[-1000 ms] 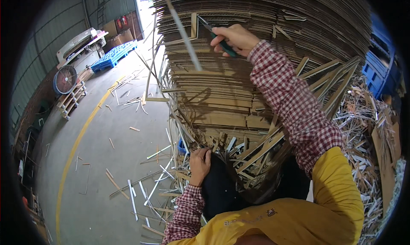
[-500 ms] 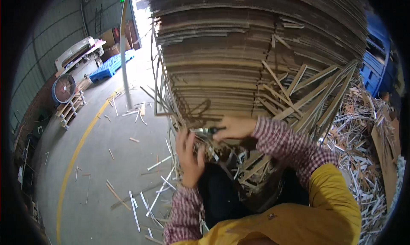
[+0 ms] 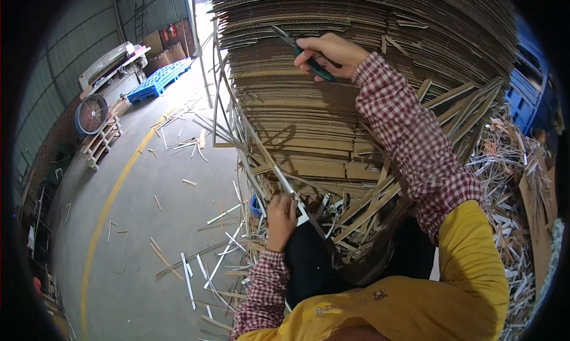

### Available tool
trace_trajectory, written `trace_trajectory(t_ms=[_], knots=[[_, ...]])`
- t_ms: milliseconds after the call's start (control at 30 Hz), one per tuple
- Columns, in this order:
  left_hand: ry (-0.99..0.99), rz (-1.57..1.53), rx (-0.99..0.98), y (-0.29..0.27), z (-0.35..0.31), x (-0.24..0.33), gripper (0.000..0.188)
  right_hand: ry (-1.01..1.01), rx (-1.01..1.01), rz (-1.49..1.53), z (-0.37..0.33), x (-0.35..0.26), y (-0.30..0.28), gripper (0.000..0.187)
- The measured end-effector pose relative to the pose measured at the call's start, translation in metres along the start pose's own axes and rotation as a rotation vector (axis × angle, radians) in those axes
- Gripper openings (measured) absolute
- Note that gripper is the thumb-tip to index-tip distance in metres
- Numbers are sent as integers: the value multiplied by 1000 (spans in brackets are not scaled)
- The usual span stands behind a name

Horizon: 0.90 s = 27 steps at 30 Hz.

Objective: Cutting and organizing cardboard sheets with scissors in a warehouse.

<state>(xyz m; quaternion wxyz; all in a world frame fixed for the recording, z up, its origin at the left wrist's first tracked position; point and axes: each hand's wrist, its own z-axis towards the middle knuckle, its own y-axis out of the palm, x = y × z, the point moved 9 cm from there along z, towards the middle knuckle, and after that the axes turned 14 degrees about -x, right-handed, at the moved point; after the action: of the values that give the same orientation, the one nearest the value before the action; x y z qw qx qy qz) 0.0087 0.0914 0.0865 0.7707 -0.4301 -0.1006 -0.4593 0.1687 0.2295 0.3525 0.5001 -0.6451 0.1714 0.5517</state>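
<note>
round fan [image 3: 92,114] | wooden pallets [image 3: 101,142] | blue pallet [image 3: 159,80] | yellow floor line [image 3: 107,202]

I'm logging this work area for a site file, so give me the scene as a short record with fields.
Right hand: raised, gripping green-handled metal pliers
Left hand: low, fingers curled, beside a pale-edged narrow strip; firm grip unclear
Main material: tall layered stack of brown cardboard sheets, in front of the person
Scrap: heap of mixed white and brown strips at right; loose strips on the grey floor
Floor marking: curved yellow line
Background, left: round blue-rimmed fan, blue plastic pallet
</note>
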Motion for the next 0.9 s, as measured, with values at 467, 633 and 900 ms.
trace_trajectory(t_ms=[467, 633, 900], knots=[[-102, -174, -170, 20, -3, -6, 14, 11, 27, -76, -102, 64, 73, 32], [-68, -93, -182, 23, -2, 3, 17, 176, -188, -323, -142, 79, 82, 29], [-78, -107, -163, 21, 0, 5, 17, -23, 179, -149, -144, 34, -9, 33]])
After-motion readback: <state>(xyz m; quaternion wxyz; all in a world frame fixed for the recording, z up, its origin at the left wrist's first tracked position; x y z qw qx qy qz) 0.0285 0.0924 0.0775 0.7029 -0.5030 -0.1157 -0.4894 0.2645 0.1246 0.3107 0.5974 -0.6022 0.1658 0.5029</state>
